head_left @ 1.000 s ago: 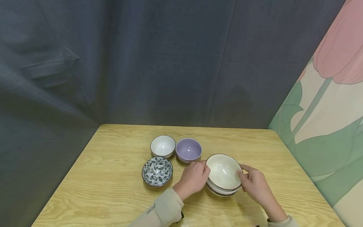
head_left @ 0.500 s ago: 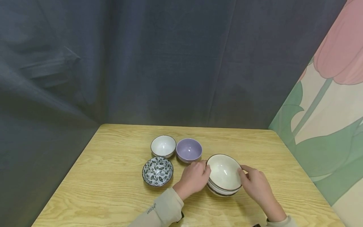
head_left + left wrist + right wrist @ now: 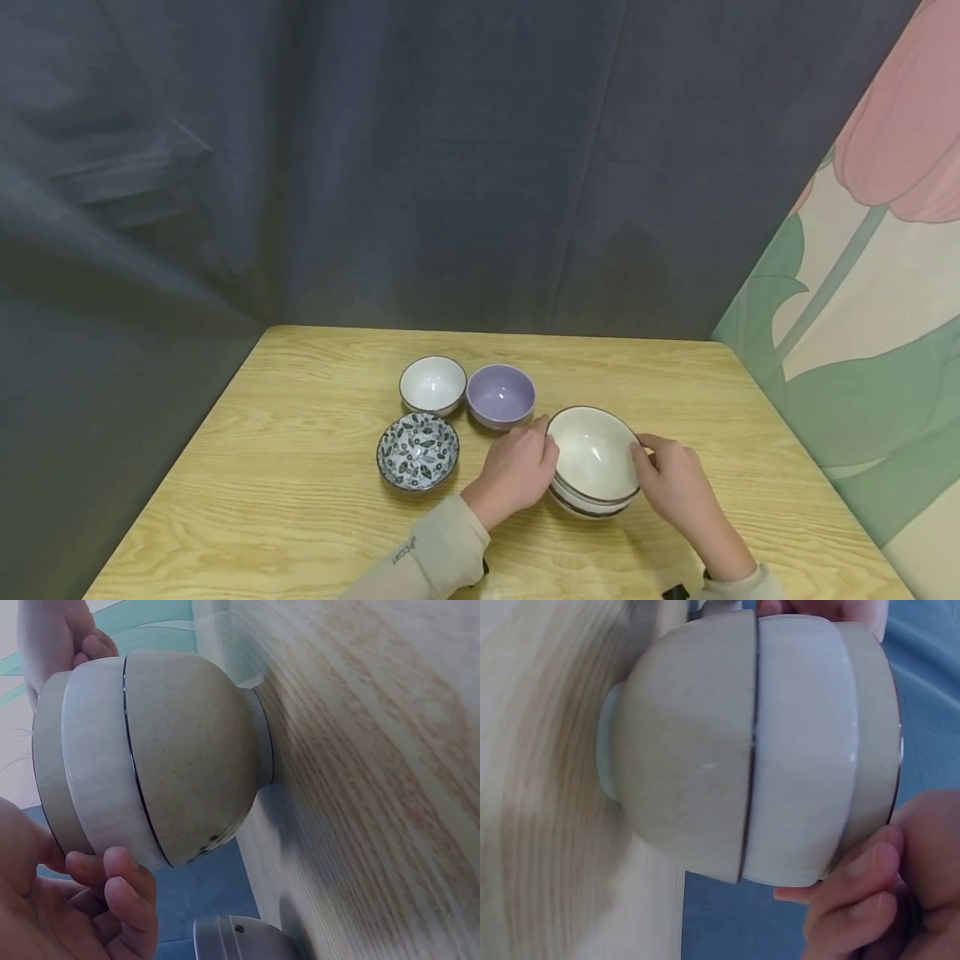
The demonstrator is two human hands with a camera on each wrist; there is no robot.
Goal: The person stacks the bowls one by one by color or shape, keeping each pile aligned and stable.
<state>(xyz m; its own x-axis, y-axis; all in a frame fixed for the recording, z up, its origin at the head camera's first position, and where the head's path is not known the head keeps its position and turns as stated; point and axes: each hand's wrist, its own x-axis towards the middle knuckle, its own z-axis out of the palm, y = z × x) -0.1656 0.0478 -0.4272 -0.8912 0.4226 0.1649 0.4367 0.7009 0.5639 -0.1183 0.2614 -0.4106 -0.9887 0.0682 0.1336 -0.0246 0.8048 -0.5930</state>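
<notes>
A stack of nested cream and white bowls (image 3: 595, 454) with dark rims stands at the right of the table in the head view. My left hand (image 3: 513, 468) grips its left side, and my right hand (image 3: 678, 492) pinches the upper rim on the right. The left wrist view shows the stack (image 3: 187, 750) from the side, with fingers of the left hand (image 3: 75, 900) curled against the upper bowls. In the right wrist view, the right hand (image 3: 889, 892) holds the top rim, while the lowest bowl (image 3: 690, 742) has its foot on the wood.
Left of the stack are a purple bowl (image 3: 501, 397), a white bowl (image 3: 432, 385) with a dark rim, and a leaf-patterned bowl (image 3: 417, 452). The wooden table (image 3: 285, 467) meets a dark curtain (image 3: 450, 167) behind and a flower-painted wall (image 3: 870, 333) at right.
</notes>
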